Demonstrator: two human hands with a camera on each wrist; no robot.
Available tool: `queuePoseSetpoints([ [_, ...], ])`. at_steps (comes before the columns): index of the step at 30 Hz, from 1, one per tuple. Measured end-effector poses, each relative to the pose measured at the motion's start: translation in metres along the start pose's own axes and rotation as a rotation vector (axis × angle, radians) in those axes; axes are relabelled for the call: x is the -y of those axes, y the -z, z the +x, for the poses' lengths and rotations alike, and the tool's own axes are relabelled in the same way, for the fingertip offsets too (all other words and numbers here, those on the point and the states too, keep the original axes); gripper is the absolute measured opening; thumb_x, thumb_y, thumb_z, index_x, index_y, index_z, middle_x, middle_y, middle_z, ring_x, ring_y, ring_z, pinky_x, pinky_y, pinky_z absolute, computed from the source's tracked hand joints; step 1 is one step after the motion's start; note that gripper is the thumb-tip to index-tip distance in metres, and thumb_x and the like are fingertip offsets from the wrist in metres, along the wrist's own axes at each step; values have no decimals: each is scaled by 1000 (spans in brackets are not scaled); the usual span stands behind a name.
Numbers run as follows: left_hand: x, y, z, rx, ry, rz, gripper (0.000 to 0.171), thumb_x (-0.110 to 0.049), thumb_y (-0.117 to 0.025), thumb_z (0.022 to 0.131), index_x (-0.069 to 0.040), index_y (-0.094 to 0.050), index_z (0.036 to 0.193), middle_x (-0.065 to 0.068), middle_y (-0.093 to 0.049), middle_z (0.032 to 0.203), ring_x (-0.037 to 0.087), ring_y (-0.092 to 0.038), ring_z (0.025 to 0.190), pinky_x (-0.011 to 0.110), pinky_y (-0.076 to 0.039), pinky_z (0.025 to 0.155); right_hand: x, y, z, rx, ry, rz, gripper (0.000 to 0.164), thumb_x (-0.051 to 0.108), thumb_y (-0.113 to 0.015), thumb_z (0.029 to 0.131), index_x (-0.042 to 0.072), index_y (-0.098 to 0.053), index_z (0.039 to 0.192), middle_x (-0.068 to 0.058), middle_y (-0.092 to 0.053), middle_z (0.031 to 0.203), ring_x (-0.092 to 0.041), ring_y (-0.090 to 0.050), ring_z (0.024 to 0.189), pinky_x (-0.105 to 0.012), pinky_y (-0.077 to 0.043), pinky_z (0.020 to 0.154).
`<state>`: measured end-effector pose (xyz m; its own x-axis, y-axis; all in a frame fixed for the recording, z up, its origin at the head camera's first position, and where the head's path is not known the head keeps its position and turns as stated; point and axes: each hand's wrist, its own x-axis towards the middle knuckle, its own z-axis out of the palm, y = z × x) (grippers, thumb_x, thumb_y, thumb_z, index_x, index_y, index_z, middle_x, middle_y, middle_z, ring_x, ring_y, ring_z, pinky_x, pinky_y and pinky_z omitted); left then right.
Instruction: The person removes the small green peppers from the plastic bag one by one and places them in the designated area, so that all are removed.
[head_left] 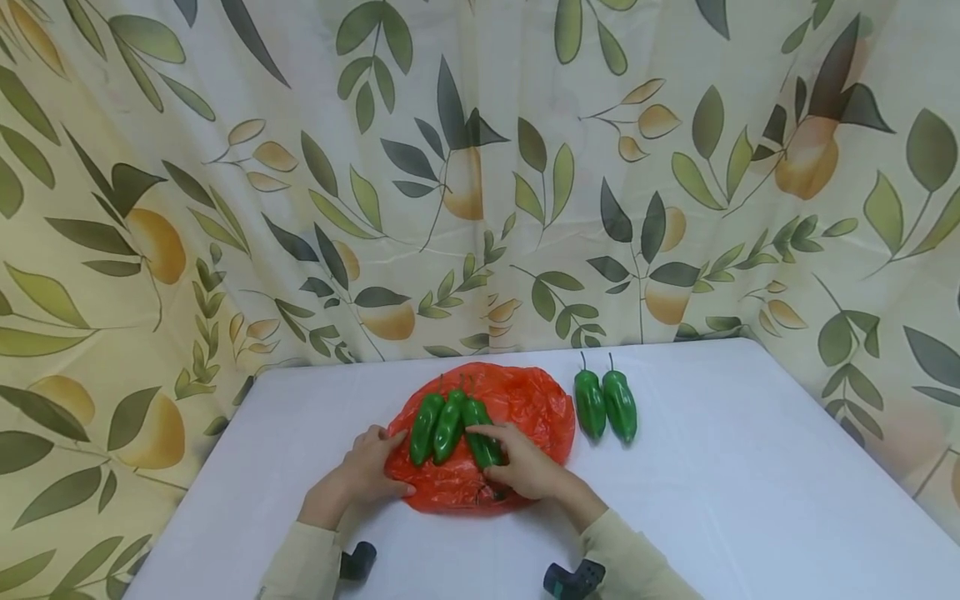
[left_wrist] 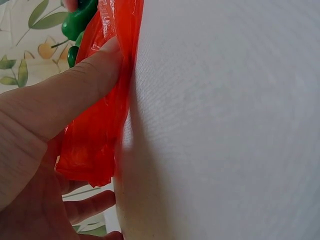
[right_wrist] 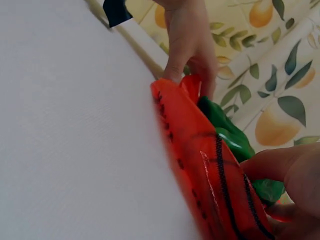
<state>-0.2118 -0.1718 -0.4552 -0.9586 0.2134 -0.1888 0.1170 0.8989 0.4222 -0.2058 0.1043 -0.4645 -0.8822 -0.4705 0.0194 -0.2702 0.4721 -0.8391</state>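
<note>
Peppers [head_left: 448, 427], smooth, glossy, deep green

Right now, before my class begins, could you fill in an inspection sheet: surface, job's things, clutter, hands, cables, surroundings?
Surface: white table.
Job's things: three green peppers on a red plastic bag; two more peppers to its right.
Clutter: nothing seen.
Hands: left hand holds the bag's left edge; right hand grips the rightmost pepper on the bag.
Cables: nothing seen.
Surroundings: leaf-and-fruit print fabric behind the table.
</note>
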Motion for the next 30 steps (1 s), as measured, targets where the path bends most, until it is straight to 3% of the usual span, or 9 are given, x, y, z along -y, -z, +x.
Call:
queuePoseSetpoints([
  [5, 0, 1, 0, 0, 2, -3, 91, -34, -90, 73, -13, -49, 151, 13, -50, 130, 29, -48, 119, 53, -57, 91, 6, 6, -2, -52, 14, 1, 61, 4, -70, 92, 17, -50, 148, -18, -48, 148, -34, -49, 129, -55, -53, 101],
  [16, 1, 0, 0, 1, -4, 3, 90, -35, -90, 74, -14, -49, 151, 13, -50, 130, 29, -48, 120, 53, -56, 92, 14, 27, -24, -138, -42, -39, 63, 13, -76, 90, 25, -51, 147, -13, -50, 147, -30, -53, 122, -50, -57, 94],
  [23, 0, 1, 0, 7, -7, 3, 90, -35, -90, 74, -13, -49, 151, 12, -50, 128, 28, -48, 118, 52, -56, 92, 12, 40, -36, -149, -75, -68, 64, 16, -76, 90, 27, -50, 147, -10, -50, 147, -27, -52, 117, -45, -58, 90],
  [30, 0, 1, 1, 5, -6, 2, 89, -35, -90, 74, -12, -49, 150, 13, -50, 128, 29, -48, 119, 53, -56, 93, 10, 47, -42, -171, -55, -101, 64, 15, -75, 90, 27, -50, 147, -10, -51, 147, -26, -52, 115, -41, -56, 87],
])
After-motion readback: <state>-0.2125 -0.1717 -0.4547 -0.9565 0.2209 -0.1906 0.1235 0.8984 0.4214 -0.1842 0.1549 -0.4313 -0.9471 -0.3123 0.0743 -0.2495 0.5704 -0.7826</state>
